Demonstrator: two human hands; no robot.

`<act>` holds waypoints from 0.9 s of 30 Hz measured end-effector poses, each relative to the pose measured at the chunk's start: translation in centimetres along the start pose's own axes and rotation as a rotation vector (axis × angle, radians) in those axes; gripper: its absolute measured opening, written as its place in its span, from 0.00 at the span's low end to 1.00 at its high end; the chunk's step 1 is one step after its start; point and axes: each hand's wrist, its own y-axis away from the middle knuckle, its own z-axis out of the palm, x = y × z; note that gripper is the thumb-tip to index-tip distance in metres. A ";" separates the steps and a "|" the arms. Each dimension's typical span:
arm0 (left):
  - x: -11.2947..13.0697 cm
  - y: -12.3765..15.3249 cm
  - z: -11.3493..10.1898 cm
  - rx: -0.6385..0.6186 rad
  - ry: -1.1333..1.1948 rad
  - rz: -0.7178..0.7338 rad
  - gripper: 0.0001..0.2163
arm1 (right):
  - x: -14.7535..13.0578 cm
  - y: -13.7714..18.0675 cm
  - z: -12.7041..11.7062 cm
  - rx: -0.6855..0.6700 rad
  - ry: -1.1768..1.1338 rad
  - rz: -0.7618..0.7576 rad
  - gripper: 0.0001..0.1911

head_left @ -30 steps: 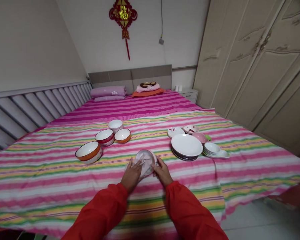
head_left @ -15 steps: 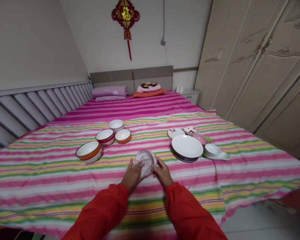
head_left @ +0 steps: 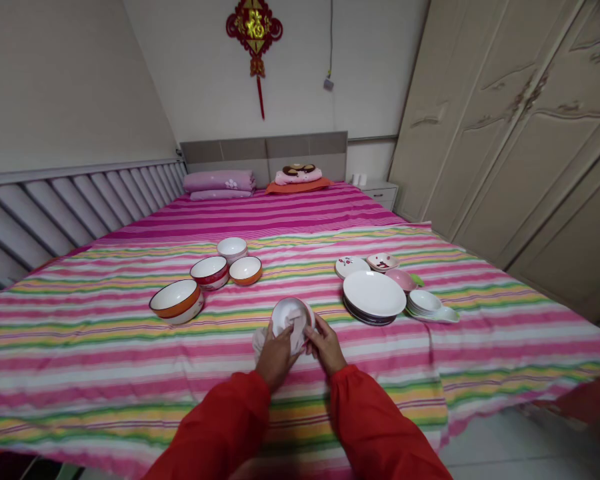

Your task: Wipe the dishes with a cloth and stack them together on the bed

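A small white bowl (head_left: 286, 312) is tilted toward me on the striped bedspread (head_left: 105, 360). My left hand (head_left: 275, 357) presses a pale pink cloth (head_left: 294, 328) into the bowl, fingers closed on the cloth. My right hand (head_left: 325, 348) grips the bowl's right rim and steadies it. Both red sleeves reach in from the bottom of the view.
To the left stand an orange-banded bowl (head_left: 176, 301), a red bowl (head_left: 209, 272), an orange bowl (head_left: 245, 270) and a white bowl (head_left: 231, 249). To the right lie stacked white plates (head_left: 374, 295), small dishes (head_left: 425, 301) and a pink bowl (head_left: 399, 278). A wardrobe (head_left: 520, 133) stands on the right.
My left hand has slid to the right with the cloth, further into the bowl. The bowl and my right hand have hardly moved.
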 end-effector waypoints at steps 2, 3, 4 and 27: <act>-2.0 0.3 -1.0 -0.033 -0.066 0.065 0.17 | 0.2 -0.1 0.0 0.006 0.000 -0.003 0.37; -2.6 0.4 -1.3 -0.041 -0.082 0.083 0.17 | 0.4 -0.1 0.1 0.013 0.001 -0.003 0.37; -2.9 0.4 -1.5 -0.041 -0.087 0.086 0.17 | 0.6 -0.2 0.1 0.017 0.004 0.000 0.38; 0.4 0.2 0.4 0.054 0.041 -0.073 0.18 | 0.6 -0.2 -0.1 -0.033 0.001 -0.015 0.37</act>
